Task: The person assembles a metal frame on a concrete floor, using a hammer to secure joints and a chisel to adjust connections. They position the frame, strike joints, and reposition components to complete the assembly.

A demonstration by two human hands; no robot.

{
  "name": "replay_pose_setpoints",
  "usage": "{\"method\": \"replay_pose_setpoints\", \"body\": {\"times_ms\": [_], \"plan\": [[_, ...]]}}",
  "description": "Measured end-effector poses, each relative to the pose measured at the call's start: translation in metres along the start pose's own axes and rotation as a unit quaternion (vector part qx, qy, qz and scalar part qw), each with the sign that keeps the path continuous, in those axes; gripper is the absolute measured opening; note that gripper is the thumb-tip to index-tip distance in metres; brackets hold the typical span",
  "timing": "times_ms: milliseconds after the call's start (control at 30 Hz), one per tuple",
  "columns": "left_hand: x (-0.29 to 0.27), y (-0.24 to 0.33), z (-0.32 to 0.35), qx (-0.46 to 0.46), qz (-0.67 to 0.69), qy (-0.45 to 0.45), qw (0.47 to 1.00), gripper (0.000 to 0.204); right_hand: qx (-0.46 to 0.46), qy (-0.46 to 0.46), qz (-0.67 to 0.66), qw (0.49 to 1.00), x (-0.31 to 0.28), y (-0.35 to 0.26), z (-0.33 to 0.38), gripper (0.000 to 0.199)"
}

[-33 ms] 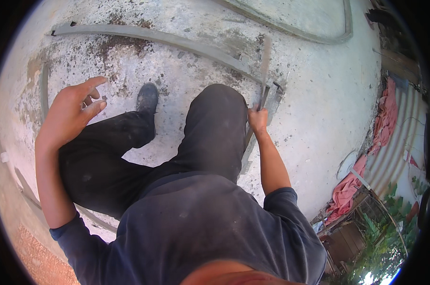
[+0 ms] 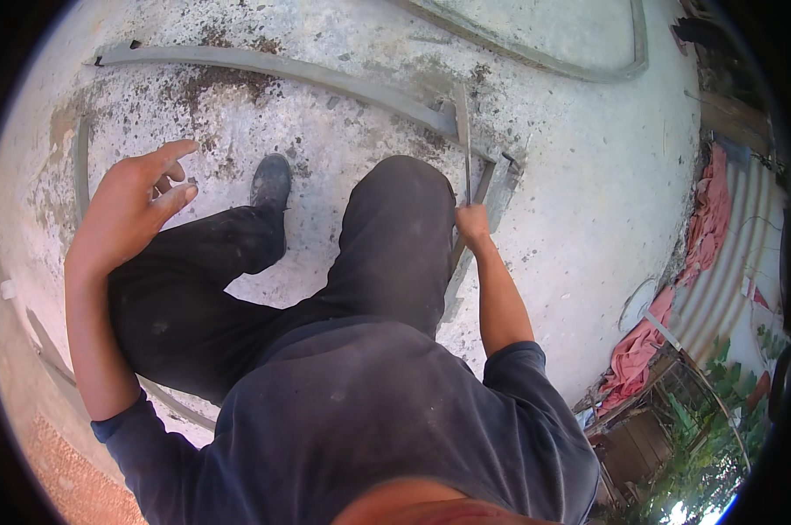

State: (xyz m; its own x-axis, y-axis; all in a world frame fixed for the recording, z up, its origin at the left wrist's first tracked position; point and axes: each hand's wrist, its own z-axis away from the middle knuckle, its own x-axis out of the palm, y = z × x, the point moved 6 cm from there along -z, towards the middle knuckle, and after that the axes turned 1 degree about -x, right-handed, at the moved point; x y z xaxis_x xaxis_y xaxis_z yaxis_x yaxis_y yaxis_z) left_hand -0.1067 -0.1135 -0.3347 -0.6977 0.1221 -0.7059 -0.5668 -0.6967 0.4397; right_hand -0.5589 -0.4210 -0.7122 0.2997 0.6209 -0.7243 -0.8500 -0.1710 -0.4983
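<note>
My right hand is closed round the near end of a long, narrow, flat-bladed tool. Its handle is hidden in my fist, and I cannot tell its exact kind. The blade points away from me, across the corner of a grey frame made of long strips on the ground; whether it touches the frame is unclear. Beside my right knee, another grey strip runs back from that corner. My left hand hovers over my left leg, thumb and forefinger apart, with nothing visible in it.
Stained pale concrete lies under me. A second bent grey strip rests at the far right. Along the right edge are pink cloth, a corrugated sheet, a round pale lid-like thing and green leaves.
The blade has swung left, from leaning slightly right to leaning slightly left, and looks less blurred. My right hand has barely shifted; my left hand stays put.
</note>
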Motion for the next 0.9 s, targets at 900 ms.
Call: {"method": "replay_pose_setpoints", "body": {"times_ms": [900], "plan": [[0.005, 0.008, -0.004, 0.006, -0.001, 0.008, 1.000, 0.050, 0.204, 0.025, -0.265, 0.942, -0.022, -0.013, 0.011, 0.023]]}}
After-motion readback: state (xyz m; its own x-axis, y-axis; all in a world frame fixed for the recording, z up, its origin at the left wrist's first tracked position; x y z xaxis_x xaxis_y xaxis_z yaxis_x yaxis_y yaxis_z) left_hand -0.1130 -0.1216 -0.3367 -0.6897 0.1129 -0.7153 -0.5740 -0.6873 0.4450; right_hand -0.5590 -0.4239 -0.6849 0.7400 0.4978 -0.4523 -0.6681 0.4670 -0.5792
